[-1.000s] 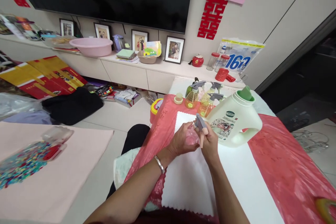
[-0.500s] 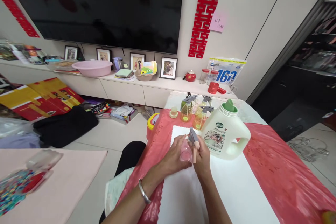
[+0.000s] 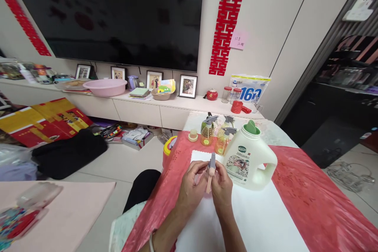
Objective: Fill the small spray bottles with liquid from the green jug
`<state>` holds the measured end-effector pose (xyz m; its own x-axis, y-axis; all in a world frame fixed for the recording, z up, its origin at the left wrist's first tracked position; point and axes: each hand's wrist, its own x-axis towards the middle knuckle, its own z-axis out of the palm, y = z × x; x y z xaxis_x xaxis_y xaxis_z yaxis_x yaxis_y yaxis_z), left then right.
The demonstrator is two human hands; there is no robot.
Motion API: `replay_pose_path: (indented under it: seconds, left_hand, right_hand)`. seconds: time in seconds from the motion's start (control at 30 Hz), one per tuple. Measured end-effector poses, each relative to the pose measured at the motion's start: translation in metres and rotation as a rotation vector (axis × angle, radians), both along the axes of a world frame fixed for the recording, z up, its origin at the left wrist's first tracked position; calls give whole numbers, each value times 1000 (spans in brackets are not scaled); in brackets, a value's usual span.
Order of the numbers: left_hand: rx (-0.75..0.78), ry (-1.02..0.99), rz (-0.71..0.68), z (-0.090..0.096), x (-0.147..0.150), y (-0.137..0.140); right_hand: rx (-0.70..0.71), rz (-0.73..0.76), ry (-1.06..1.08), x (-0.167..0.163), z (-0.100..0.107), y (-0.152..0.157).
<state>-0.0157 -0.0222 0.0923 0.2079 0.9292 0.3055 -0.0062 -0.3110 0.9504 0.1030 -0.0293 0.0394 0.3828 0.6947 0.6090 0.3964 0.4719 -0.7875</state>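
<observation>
A small spray bottle (image 3: pixel 212 162) with a grey and pink trigger head stands upright between my hands, its trigger side facing me. My left hand (image 3: pixel 190 189) closes on it from the left, fingertips at the neck just under the head. From the other side my right hand (image 3: pixel 222 189) grips the same area. The pink clear body is mostly hidden by my fingers. Close to my right hand is a large pale green detergent jug (image 3: pixel 249 161) with a green funnel-like piece in its mouth. Several spray bottles with yellow liquid (image 3: pixel 207 138) stand behind, beside a pale cap (image 3: pixel 193 135).
White paper (image 3: pixel 251 220) lies over a red plastic tablecloth (image 3: pixel 298 181). A low cabinet along the wall carries a pink basin (image 3: pixel 105 87), photo frames and glass jars (image 3: pixel 226 95). At left, a pink-topped table (image 3: pixel 73 208) holds colourful small pieces.
The spray bottle has turned so its trigger faces me. Both hands have shifted up around its neck, the left no longer cupping the body. My view has tilted slightly upward.
</observation>
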Motion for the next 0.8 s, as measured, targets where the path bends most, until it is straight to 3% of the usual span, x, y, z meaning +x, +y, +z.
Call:
replay_pose_path:
  seconds: [0.27, 0.57, 0.8]
  left_hand:
    - [122, -77, -29, -30, 1, 4]
    - [82, -53, 122, -54, 17, -5]
    - [73, -41, 114, -61, 18, -14]
  right_hand:
    - [-2, -1, -1, 1, -6, 1]
    - [-26, -70, 17, -3, -9, 1]
    - [-50, -95, 23, -2, -9, 2]
